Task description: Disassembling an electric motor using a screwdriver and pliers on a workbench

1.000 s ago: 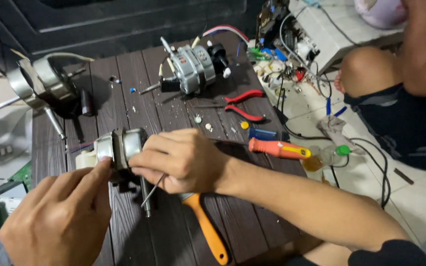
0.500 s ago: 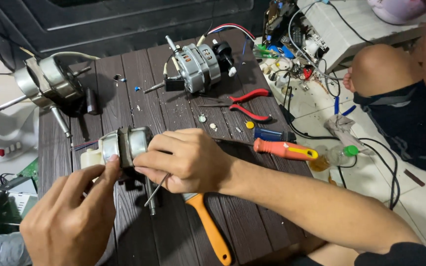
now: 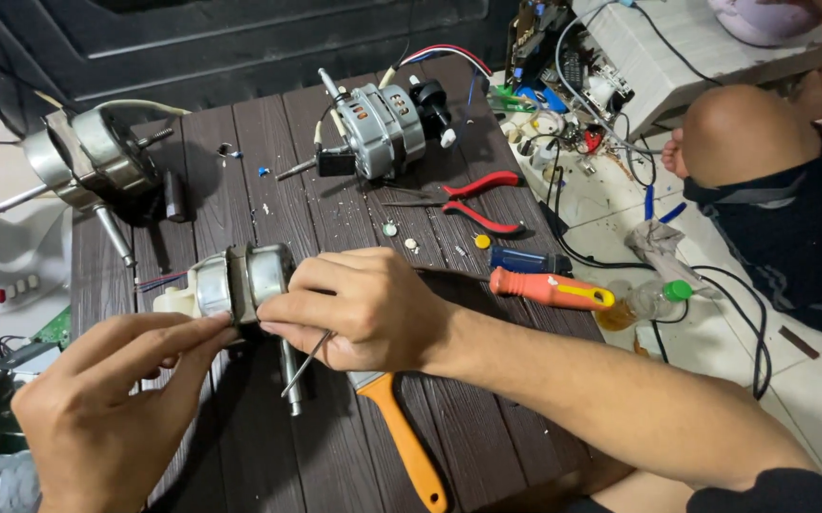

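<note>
A small silver fan motor (image 3: pixel 240 277) with a pale plastic end lies on the dark slatted table (image 3: pixel 268 171). My right hand (image 3: pixel 359 309) grips the motor's right side and also pinches a thin metal rod (image 3: pixel 305 365). My left hand (image 3: pixel 112 404) comes in from the lower left, its fingertips touching the motor's lower edge. The motor's shaft (image 3: pixel 291 380) points down toward me. An orange-handled tool (image 3: pixel 409 445) lies under my right wrist.
A second motor (image 3: pixel 381 125) with wires sits at the table's far side, a third motor (image 3: pixel 88 166) at the far left. Red pliers (image 3: pixel 473 201), an orange screwdriver (image 3: pixel 549 289) and small screws lie right of centre. A person's knee (image 3: pixel 734 128) and cluttered electronics are at the right.
My left hand has shifted up so its fingertips meet the motor's lower edge. My right hand keeps the same hold on the motor and rod.
</note>
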